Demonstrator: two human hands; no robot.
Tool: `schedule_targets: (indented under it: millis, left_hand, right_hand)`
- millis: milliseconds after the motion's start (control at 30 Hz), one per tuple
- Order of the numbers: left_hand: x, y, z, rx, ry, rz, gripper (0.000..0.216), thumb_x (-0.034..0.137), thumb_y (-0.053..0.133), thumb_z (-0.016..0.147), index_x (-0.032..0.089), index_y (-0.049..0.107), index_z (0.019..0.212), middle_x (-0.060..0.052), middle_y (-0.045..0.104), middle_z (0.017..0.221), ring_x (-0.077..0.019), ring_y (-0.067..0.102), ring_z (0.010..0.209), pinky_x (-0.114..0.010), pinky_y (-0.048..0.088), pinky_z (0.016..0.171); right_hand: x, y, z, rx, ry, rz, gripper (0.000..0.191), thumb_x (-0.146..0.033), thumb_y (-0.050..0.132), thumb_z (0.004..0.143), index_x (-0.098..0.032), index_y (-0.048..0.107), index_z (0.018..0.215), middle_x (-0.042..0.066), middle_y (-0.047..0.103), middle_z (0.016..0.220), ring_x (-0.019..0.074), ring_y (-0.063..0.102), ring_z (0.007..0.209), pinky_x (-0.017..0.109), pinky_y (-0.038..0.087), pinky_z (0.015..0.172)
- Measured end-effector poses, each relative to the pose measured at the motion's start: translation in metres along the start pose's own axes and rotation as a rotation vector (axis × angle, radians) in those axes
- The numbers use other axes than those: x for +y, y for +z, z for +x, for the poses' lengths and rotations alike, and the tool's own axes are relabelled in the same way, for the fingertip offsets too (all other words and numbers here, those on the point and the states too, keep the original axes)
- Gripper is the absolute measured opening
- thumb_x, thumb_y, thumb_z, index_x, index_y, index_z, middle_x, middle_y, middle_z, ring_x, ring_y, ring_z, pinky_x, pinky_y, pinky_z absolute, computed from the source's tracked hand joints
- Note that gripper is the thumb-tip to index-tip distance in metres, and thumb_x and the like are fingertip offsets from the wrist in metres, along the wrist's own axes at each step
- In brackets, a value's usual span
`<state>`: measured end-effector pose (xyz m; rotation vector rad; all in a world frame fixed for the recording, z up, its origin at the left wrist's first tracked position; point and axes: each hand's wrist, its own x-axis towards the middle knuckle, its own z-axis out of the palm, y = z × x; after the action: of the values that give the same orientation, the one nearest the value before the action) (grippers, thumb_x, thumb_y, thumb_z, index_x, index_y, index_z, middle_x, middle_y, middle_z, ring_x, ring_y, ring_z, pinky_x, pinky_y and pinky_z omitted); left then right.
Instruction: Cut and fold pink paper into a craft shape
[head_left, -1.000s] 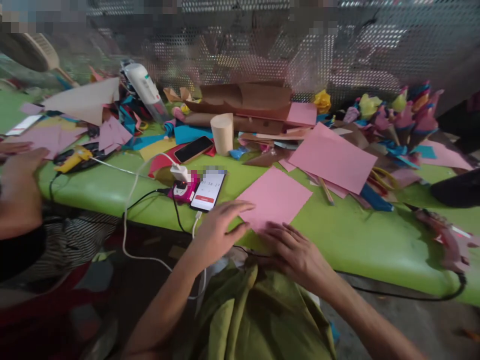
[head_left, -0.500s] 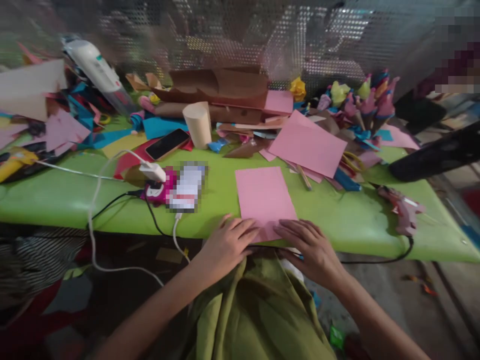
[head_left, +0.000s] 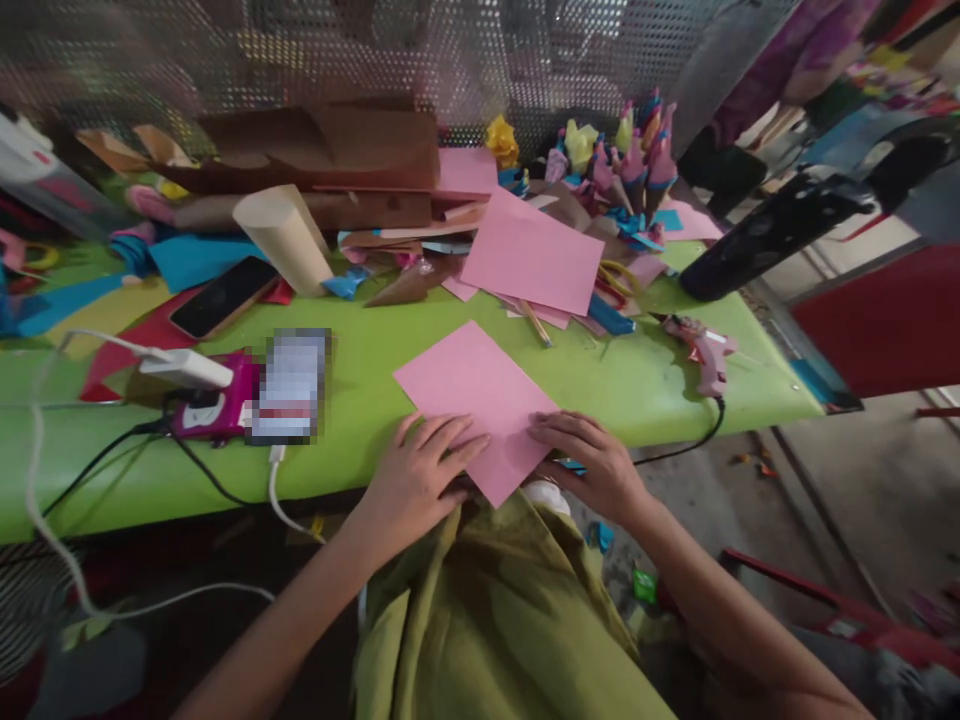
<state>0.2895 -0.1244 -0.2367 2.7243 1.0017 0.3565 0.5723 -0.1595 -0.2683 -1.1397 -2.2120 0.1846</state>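
A pink paper sheet lies at the near edge of the green table, one corner hanging over the edge. My left hand rests flat on its near left side with the fingers stretched out. My right hand lies on its right corner with the fingers extended and slightly curled. Neither hand grips anything.
A second pink sheet lies further back, over a pencil. A pink glue gun sits right; a blurred phone, charger and cables left. A cream paper roll, another phone, brown paper and paper cones crowd the back.
The view has swung right and down. The pink sheet has been turned and pulled toward the table's edge, its corner now overhanging. Both hands stay on its near end.
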Motion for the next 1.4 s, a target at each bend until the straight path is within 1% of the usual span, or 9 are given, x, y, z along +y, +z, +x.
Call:
schedule_targets:
  millis: [167,233,333,433,533,733,967,1100,1400]
  left_hand:
    - [0.005,0.004,0.01,0.081,-0.055,0.009,0.043,0.019,0.072,0.083,0.025,0.068,0.126,-0.009,0.069,0.126,-0.0291,0.06,0.115,-0.046,0.046,0.097]
    - [0.004,0.003,0.014,0.119,-0.081,-0.022,0.032,0.016,0.067,0.087,0.026,0.071,0.117,-0.008,0.071,0.12,-0.0268,0.062,0.11,-0.044,0.047,0.093]
    - [0.0,0.0,0.022,0.189,-0.135,-0.111,0.017,0.02,0.058,0.094,0.023,0.073,0.102,-0.006,0.074,0.107,-0.0226,0.065,0.099,-0.039,0.048,0.087]
    - [-0.003,-0.002,0.033,0.218,-0.201,-0.137,0.02,0.025,0.051,0.098,0.02,0.069,0.09,-0.006,0.073,0.091,-0.021,0.065,0.086,-0.036,0.048,0.08]
    - [-0.006,-0.004,0.046,0.2,-0.276,-0.114,0.023,0.024,0.047,0.098,0.019,0.063,0.083,-0.003,0.068,0.078,-0.0188,0.062,0.074,-0.031,0.047,0.071]
    - [-0.014,-0.002,0.066,0.135,-0.365,-0.011,0.018,0.022,0.045,0.098,0.021,0.059,0.086,-0.005,0.066,0.09,-0.0178,0.061,0.076,-0.028,0.044,0.066]
    - [-0.018,-0.001,0.077,0.071,-0.39,0.113,0.019,0.025,0.044,0.099,0.02,0.059,0.088,-0.007,0.065,0.091,-0.02,0.062,0.077,-0.03,0.043,0.064]
    - [-0.018,-0.002,0.081,0.042,-0.393,0.189,0.022,0.027,0.044,0.099,0.021,0.058,0.084,-0.007,0.063,0.09,-0.0217,0.061,0.077,-0.031,0.043,0.065]
    - [-0.021,-0.008,0.086,-0.031,-0.431,0.161,0.017,0.029,0.047,0.097,0.022,0.053,0.083,-0.006,0.061,0.088,-0.0215,0.061,0.08,-0.031,0.044,0.066]
  right_hand:
    - [0.001,-0.006,0.005,0.079,0.084,0.008,0.019,-0.024,0.063,0.096,-0.024,0.068,0.115,0.009,0.076,0.111,0.0231,0.071,0.106,0.041,0.054,0.091]
    - [0.001,-0.008,0.004,0.114,0.153,-0.002,0.015,-0.024,0.064,0.096,-0.025,0.07,0.109,0.008,0.077,0.107,0.0229,0.07,0.102,0.04,0.053,0.087]
    - [0.003,-0.009,0.003,0.143,0.262,0.002,0.012,-0.026,0.063,0.096,-0.026,0.072,0.104,0.005,0.077,0.102,0.0227,0.069,0.097,0.041,0.05,0.085]
    - [0.005,-0.009,0.003,0.156,0.322,0.008,0.015,-0.026,0.06,0.097,-0.025,0.072,0.108,0.006,0.076,0.099,0.023,0.066,0.092,0.041,0.049,0.084]
    - [0.006,-0.007,0.007,0.177,0.357,-0.009,0.019,-0.026,0.058,0.097,-0.023,0.069,0.113,0.007,0.075,0.099,0.024,0.064,0.09,0.04,0.049,0.081]
    - [0.007,-0.004,0.015,0.172,0.431,-0.024,0.021,-0.024,0.055,0.098,-0.02,0.065,0.116,0.008,0.074,0.099,0.0255,0.061,0.087,0.04,0.047,0.078]
    - [0.007,-0.003,0.023,0.181,0.521,0.007,0.019,-0.025,0.054,0.098,-0.02,0.064,0.113,0.007,0.072,0.092,0.0254,0.062,0.086,0.039,0.046,0.078]
    - [0.005,-0.002,0.027,0.159,0.559,-0.033,0.018,-0.028,0.051,0.1,-0.02,0.065,0.11,0.008,0.071,0.093,0.0261,0.061,0.087,0.039,0.045,0.079]
    - [0.004,-0.001,0.03,0.135,0.582,-0.058,0.018,-0.027,0.049,0.101,-0.019,0.064,0.108,0.008,0.071,0.095,0.0248,0.06,0.087,0.036,0.04,0.073]
